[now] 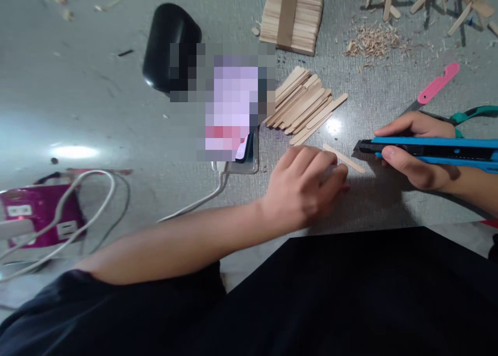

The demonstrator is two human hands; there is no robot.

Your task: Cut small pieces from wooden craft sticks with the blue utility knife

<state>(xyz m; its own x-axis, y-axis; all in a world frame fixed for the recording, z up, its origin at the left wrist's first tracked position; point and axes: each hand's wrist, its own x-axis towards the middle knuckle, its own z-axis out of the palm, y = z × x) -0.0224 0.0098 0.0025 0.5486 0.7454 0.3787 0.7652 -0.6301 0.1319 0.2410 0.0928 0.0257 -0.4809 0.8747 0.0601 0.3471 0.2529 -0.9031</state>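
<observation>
Grey tabletop (128, 127) work: gripping blue cutter (439, 149) snugly in right hand (422, 126), half-curling left hand (305, 187) beside lone stick (348, 161) between both, can't tell if holding anything. Keep left hand clear of blade (355, 148).

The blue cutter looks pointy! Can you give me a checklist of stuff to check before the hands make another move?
1. Cutter gripped: ok. The right hand holds the blue cutter.
2. Blade aimed away from fingers: not ok. The blade points toward the side where the left hand is, close by.
3. Single stick held steady: cannot tell. It lies by the left hand, but their contact is unclear.
4. Loose sticks out from under the blade: ok. They lie beyond the left hand.
5. Space around the right hand: not ok. A pink-handled tool lies close beside it.
</observation>
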